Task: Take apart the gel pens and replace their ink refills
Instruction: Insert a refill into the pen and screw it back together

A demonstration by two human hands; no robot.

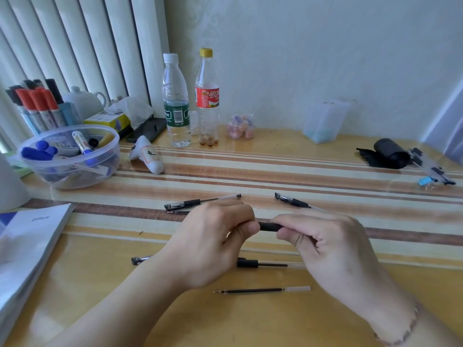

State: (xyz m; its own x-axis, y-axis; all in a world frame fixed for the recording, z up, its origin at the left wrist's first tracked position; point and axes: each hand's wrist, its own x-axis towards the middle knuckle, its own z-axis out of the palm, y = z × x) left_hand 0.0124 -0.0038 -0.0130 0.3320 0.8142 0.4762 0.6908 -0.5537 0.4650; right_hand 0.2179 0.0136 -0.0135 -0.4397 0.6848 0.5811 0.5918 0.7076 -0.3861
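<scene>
My left hand [213,242] and my right hand [330,249] both grip one gel pen [270,226] between them, a little above the table; only its black grip section shows between the fingers. A loose ink refill [261,290] lies on the table below my hands. Another gel pen [260,263] lies under my hands, its capped end [137,260] sticking out to the left of my wrist. A capped gel pen [203,202] lies beyond my left hand, with a thin refill [178,212] beside it. One more capped gel pen [293,202] lies beyond my right hand.
A clear bowl of markers [70,156] and a marker holder [37,103] stand at the left, a stack of papers [27,244] at the near left. Two bottles [175,101] [207,96], a small jar [241,126] and a clear box [324,121] line the back. A black roll [390,153] lies far right.
</scene>
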